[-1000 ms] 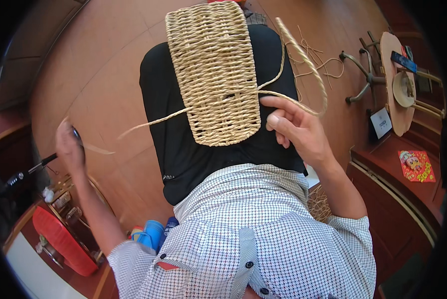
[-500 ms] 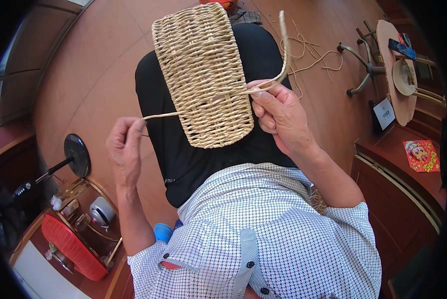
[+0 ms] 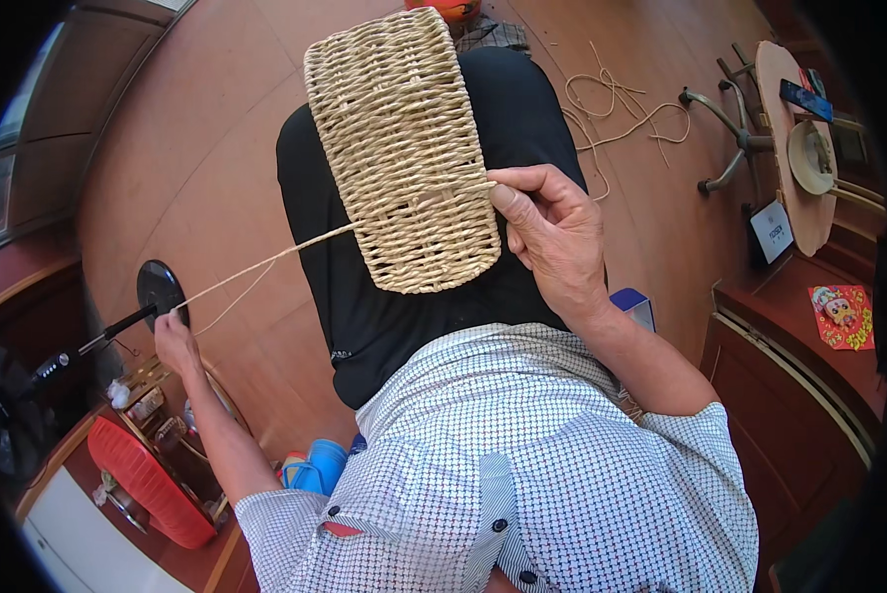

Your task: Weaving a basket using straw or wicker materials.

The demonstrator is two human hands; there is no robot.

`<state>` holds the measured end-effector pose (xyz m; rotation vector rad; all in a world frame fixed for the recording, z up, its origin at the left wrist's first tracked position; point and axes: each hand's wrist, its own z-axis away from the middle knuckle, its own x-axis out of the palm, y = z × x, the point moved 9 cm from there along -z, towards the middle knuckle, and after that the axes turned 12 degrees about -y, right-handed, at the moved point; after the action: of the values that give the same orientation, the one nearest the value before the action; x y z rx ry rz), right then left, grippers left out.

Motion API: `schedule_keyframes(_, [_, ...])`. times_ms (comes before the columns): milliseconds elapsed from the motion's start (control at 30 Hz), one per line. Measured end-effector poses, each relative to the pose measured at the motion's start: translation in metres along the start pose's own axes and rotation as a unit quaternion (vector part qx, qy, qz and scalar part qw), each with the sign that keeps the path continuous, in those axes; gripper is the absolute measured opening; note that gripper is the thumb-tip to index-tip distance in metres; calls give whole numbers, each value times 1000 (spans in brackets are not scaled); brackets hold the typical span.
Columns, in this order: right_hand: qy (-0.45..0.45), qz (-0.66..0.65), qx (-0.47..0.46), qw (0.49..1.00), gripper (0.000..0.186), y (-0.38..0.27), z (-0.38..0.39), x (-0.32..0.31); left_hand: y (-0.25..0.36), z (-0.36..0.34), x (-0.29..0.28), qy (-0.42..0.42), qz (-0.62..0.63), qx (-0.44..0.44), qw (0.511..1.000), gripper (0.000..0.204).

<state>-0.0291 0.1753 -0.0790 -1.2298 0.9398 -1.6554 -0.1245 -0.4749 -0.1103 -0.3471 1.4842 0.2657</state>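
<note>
A rectangular panel of woven straw cord (image 3: 404, 128) lies across my lap, over black cloth. Its lower part shows some gaps in the weave. From its left edge a thin straw cord (image 3: 266, 262) runs taut down to the left, where my left hand (image 3: 175, 341) pinches it at arm's length. A loose length of the cord hangs in a curve below the taut stretch. My right hand (image 3: 554, 232) is at the panel's right edge, thumb and forefinger pinching the weave there.
Loose cord (image 3: 612, 99) lies coiled on the floor beyond the panel. At left stand a black round base on a pole (image 3: 157, 292) and a red plastic basket (image 3: 147, 484). A blue container (image 3: 320, 465) is beside me. At right is a wooden board (image 3: 790, 212) holding a hat.
My left hand has swung down and outward, drawing a long stretch of cord out of the left edge. The upright cord loop at the right edge is gone. My right hand stays there.
</note>
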Motion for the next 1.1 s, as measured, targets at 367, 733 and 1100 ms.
schedule_keyframes(367, [1,7,27,1000,23,0,0,-5,343,185,-95,-274,471,302,783,26])
schedule_keyframes(733, [4,27,69,997,20,-6,-5,6,346,167,-61,-403,547,291,673,15])
schedule_keyframes(1100, [-13,96,80,992,16,-3,-8,7,349,162,-62,-410,509,307,692,18])
